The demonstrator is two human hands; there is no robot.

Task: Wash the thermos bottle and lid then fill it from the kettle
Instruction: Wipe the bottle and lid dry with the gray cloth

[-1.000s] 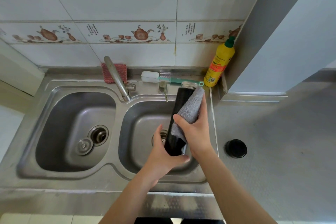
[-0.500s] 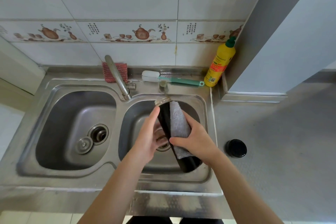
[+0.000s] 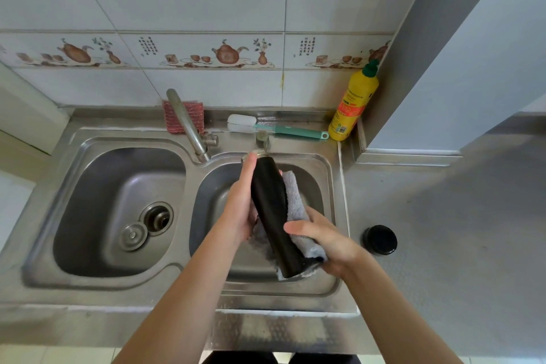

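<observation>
Since half a second ago the left hand (image 3: 240, 207) has slid up along the thermos bottle (image 3: 273, 213), its fingers now straightened along the bottle's left side with a fingertip at the steel mouth, and the grey cloth (image 3: 295, 210) has dropped from the top of the bottle to behind and beneath it. One bottle, black, is held slanted over the right basin (image 3: 320, 183) of the two-basin sink, mouth toward the wall, base toward the person. The right hand (image 3: 328, 241) cups the bottle's lower end through the cloth, thumb curled across the black body, fingers wrapped beneath. One black lid (image 3: 380, 239) sits alone on the counter (image 3: 443, 230) just right of the sink. By the wall lie one bottle brush (image 3: 277, 128), one red scrubber (image 3: 183, 117) and one yellow detergent bottle (image 3: 354, 103); one faucet (image 3: 189, 124) slants over the divider. The left basin (image 3: 97, 210) holds one drain and one loose stopper (image 3: 133, 236).
</observation>
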